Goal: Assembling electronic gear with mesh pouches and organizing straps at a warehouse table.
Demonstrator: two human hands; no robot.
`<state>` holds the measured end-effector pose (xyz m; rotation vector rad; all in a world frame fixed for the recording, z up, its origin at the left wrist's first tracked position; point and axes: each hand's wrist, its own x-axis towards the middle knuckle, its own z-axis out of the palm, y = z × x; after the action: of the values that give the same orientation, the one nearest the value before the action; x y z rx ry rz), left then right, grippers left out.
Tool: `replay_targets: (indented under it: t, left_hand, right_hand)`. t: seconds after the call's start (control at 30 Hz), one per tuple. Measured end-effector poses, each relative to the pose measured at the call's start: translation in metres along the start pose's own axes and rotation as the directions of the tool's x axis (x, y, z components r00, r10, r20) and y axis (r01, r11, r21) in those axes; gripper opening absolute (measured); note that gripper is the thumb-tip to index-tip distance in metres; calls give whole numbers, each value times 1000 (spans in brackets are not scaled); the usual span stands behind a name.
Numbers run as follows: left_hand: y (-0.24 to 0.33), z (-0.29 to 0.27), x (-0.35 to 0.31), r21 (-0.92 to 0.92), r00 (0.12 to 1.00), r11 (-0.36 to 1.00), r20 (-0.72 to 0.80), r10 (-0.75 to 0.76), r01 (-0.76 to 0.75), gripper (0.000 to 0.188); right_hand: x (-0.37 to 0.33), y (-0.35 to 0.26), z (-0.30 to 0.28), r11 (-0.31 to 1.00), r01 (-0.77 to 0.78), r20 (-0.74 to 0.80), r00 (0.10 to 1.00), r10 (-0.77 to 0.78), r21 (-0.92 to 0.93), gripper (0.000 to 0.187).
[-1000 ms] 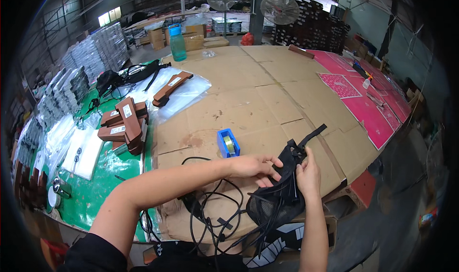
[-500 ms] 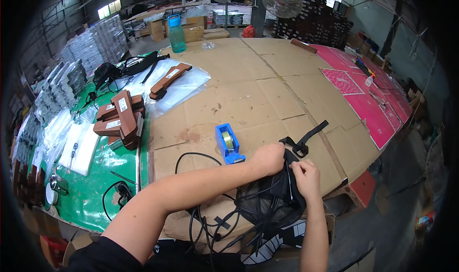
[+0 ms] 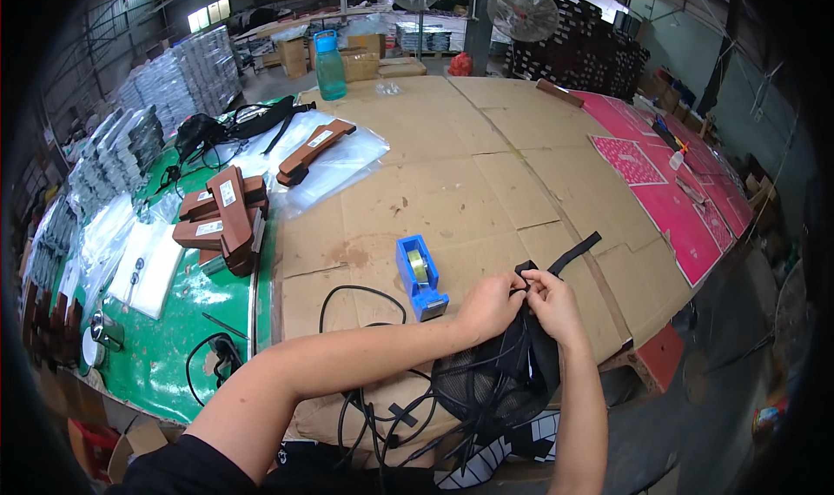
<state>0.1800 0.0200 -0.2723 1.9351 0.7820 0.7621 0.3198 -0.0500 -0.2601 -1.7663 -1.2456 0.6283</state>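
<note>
Black mesh bag (image 3: pixel 502 369), slumped, left hand (image 3: pixel 492 308) and right hand (image 3: pixel 554 308), grip narrow, seemingly pinching its far end

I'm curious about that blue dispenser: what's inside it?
A yellowish tape roll sits inside the blue dispenser. The roll's lower part is hidden within it.

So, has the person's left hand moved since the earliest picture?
Yes: judged against the blue tape dispenser, the left hand has shifted to the right.
</note>
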Motion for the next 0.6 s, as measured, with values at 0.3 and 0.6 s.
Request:
replay_targets:
  t: [0.3,0.6]
  left_hand:
    - [-3,-6,1,-146,997,986,29,-75,79,18]
    - [34,-16,2,409,931,868,334,144,-281,24]
  right_hand:
    - [-1,-12,-9,989,117,-4,993,-117,-87,14]
    - [18,5,-19,926,-141,102,988,112,350,6]
